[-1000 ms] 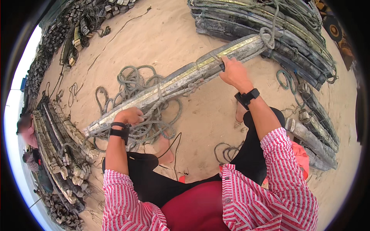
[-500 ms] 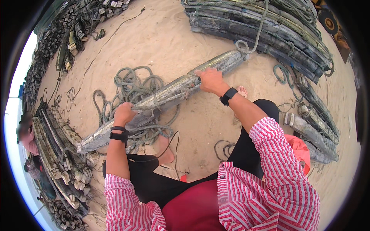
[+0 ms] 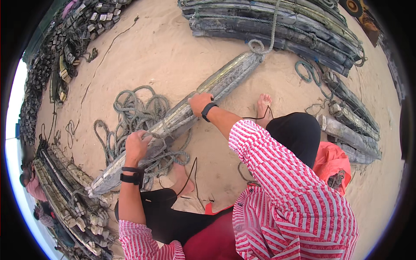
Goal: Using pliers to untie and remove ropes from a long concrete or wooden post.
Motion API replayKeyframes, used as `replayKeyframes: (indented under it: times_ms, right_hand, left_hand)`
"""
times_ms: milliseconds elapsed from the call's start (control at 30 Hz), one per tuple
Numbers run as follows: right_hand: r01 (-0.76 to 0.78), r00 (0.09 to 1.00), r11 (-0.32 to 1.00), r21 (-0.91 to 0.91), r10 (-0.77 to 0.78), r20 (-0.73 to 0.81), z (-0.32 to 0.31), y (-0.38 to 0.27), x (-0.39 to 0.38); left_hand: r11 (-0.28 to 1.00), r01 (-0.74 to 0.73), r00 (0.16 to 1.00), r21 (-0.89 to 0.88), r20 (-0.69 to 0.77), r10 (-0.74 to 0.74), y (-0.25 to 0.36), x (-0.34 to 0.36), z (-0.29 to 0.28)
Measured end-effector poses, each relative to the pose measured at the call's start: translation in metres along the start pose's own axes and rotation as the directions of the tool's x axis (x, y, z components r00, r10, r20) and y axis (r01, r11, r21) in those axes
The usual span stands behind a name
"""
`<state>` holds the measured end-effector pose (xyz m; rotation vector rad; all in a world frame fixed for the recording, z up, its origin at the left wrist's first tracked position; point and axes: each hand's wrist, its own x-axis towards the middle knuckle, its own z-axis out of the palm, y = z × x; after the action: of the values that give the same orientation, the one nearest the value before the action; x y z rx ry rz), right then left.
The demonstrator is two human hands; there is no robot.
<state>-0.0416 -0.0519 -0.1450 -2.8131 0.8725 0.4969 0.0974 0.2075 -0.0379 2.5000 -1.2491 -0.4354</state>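
A long, weathered grey beam-like bundle (image 3: 232, 78), bound with rope, lies slantwise across the sand in front of me. My left hand (image 3: 137, 147) is closed at its near-left part, thumb toward the rope wrapped around the beam. Farther up, near the middle, my right hand (image 3: 201, 105) has its fingers curled down on the beam; what lies under the fingertips is hidden. A rope loop (image 3: 256, 47) sits at the beam's far end. Beside the beam, to its left, a heap of green-grey rope (image 3: 136, 108) is spread on the sand, partly underneath it.
Stacked dark beams (image 3: 268, 30) stand at the far right. Shorter beams (image 3: 346, 132) and an orange-red bag (image 3: 331, 162) lie to my right. Bundled beams (image 3: 71, 195) are at the left, with people beyond. My bare feet (image 3: 263, 106) rest on the sand.
My right hand has come down the beam, closer to my left hand. The left hand stays closed at about the same part of the beam. The whole view has shifted somewhat.
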Motion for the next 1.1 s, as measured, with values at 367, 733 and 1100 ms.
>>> replayKeyframes:
  times_ms: [367,733,1100]
  right_hand:
    - [-0.025,0.94,0.998,-0.064,0.045,0.338,0.011,0.059,-0.052]
    - [-0.146,0.977,0.939,0.31,0.186,-0.103,-0.021,0.105,-0.136]
    - [0.209,0.805,0.874,0.439,0.101,-0.584,-0.195,0.132,-0.245]
  left_hand:
    - [0.971,-0.102,0.994,-0.215,-0.067,0.089,0.013,0.005,0.03]
    - [0.998,-0.057,0.998,-0.007,-0.012,0.057,0.035,0.048,0.069]
    - [0.97,-0.135,0.972,0.204,0.215,0.09,0.012,0.014,0.06]
